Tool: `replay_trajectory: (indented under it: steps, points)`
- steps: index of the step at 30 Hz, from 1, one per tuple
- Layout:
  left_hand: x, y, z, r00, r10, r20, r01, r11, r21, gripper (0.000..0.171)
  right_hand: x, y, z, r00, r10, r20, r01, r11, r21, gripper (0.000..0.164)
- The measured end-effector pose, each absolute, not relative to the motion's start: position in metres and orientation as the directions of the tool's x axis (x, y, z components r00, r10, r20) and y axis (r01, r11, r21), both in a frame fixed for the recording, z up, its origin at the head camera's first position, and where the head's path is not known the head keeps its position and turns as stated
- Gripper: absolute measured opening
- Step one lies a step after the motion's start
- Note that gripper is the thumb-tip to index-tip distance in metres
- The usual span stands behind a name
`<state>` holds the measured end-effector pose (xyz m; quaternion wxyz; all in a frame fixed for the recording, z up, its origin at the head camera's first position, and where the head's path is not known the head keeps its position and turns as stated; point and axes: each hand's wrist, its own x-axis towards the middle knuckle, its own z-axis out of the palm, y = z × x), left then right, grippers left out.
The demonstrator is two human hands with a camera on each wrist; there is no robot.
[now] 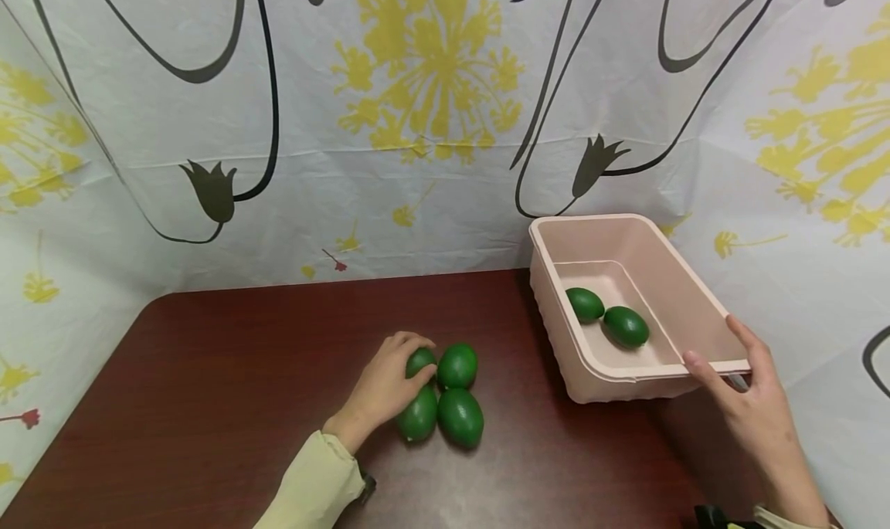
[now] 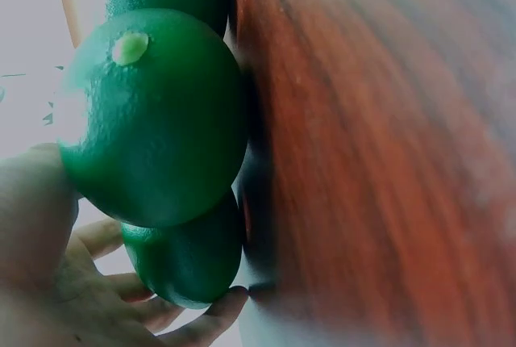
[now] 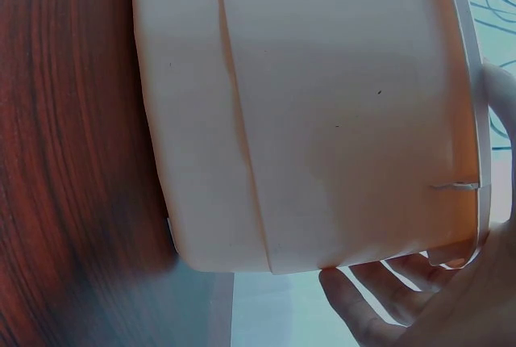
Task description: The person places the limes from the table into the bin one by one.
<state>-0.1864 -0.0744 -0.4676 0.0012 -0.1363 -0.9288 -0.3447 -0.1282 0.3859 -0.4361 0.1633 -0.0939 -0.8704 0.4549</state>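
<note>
Head view: four green limes stand close together on the bench (image 1: pixel 229 390), two nearer the person and two farther off. The left hand (image 1: pixel 382 382) is curled round the far-left lime (image 1: pixel 420 361), thumb on its near side and fingers over its far side; that lime rests within the group. Beside it lies the far-right lime (image 1: pixel 457 365); nearer are the near-left lime (image 1: pixel 417 416) and the near-right lime (image 1: pixel 460 418). To the right stands a pale pink bin (image 1: pixel 660 372) with two limes (image 1: pixel 626 327) on its floor, side by side. The right hand (image 1: pixel 758 405) grips the bin at its near right corner — thumb over the near rim, fingers at the right side. A pale sleeve (image 1: pixel 313 479) covers the left forearm. Behind hangs white cloth (image 1: pixel 292 120) printed with yellow flowers and dark stems. Left wrist view: one lime with a pale stem nub fills the foreground; fingers surround the lime below it, and another shows above. Right wrist view: the bin's outer wall bears a ridge, small dark specks and a crack-like line at the rim — fingertips rest along the adjoining side.
</note>
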Motion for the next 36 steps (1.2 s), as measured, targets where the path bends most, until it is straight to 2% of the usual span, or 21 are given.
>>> replay_trajectory:
  steps: [24, 36]
  points:
    - [-0.1913, -0.0759, -0.4675, -0.975, 0.165, 0.147, 0.219, 0.634, 0.742, 0.034, -0.1293, 0.3857, -0.4360, -0.926, 0.321, 0.200, 0.019, 0.568, -0.823, 0.083]
    - [-0.1908, -0.0712, -0.4627, -0.964, 0.111, 0.241, 0.259, 0.595, 0.761, 0.037, -0.1285, 0.3850, -0.4370, -0.929, 0.319, 0.189, 0.026, 0.564, -0.826, 0.083]
